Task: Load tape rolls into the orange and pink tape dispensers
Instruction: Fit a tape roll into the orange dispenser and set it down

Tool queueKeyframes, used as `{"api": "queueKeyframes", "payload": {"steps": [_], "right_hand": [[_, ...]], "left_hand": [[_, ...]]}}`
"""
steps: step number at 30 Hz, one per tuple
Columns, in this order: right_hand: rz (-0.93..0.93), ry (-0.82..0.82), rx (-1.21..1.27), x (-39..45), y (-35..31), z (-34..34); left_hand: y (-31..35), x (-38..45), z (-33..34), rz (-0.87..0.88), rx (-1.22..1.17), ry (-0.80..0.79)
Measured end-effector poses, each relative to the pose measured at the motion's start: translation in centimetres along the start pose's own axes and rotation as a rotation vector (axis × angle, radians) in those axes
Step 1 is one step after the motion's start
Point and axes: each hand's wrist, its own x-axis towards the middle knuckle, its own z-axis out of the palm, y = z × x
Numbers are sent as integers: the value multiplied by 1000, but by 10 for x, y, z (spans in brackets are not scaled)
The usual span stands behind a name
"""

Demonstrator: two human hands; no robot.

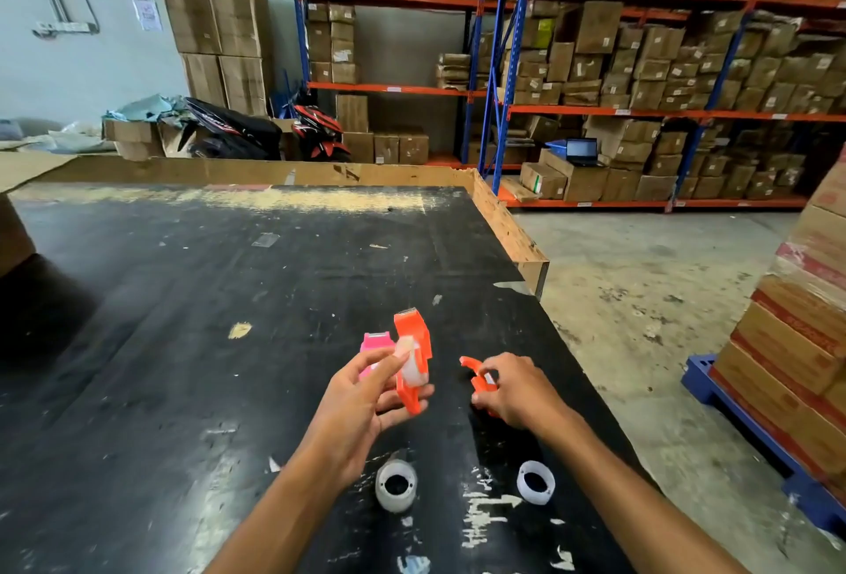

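two translucent tape rolls [396, 484] on scuffed black table [183, 298] | left hand [361, 404] grips orange dispenser [412, 358] | right hand [515, 390] pinches orange piece [478, 379]

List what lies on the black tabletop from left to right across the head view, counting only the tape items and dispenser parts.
Pink plastic tape dispenser → clear tape roll lying flat → orange plastic dispenser body with a roll, in the left hand → loose orange dispenser piece under the right hand → white tape roll.
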Motion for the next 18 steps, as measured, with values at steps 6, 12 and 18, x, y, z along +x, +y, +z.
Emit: {"api": "queueKeyframes", "payload": {"steps": [6,12,18], "right_hand": [[-46,-53,284,7,4,-3],[-150,-203,1211,-8,-13,-36],[-295,-200,1154,-30,-17,-41]], "left_hand": [[-6,9,16,40,22,48],[-9,8,22,97,15,97],[-15,5,34,114,-1,116]]}}
